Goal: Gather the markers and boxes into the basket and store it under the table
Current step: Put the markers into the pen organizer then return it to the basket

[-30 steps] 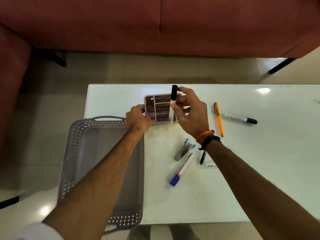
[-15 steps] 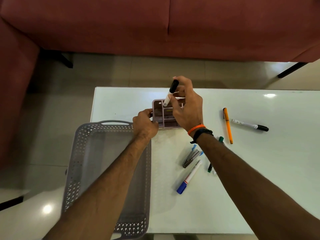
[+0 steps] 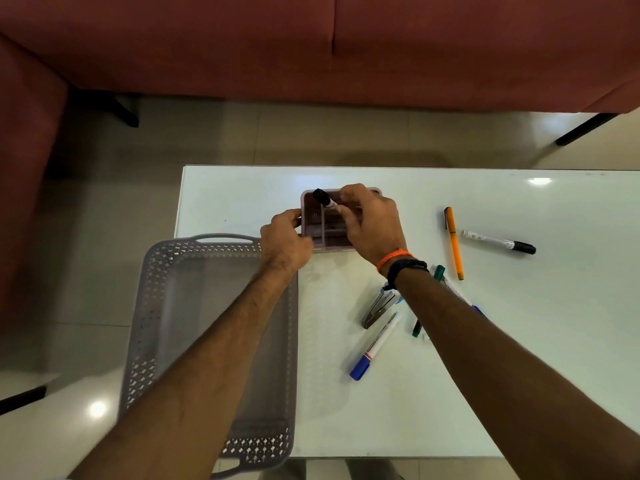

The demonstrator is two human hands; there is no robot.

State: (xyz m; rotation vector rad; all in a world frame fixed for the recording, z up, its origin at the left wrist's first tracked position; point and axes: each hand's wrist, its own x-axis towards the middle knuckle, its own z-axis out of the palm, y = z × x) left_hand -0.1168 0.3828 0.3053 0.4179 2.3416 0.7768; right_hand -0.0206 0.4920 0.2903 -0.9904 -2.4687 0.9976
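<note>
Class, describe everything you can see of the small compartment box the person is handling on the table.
The compartment box is a small, pale pinkish-mauve organiser, seemingly plastic, with rounded corners and an open top split by inner dividers into several cells. It stands upright on the white table, near its far left corner, just beyond the grey perforated basket. The left hand grips its left side; the right hand hovers over its right part, lowering a black-capped marker tilted into it. Its contents are unclear.

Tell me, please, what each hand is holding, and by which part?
The right hand pinches a black-capped marker by its white barrel; the left hand grips the organizer box at its left wall.
</note>
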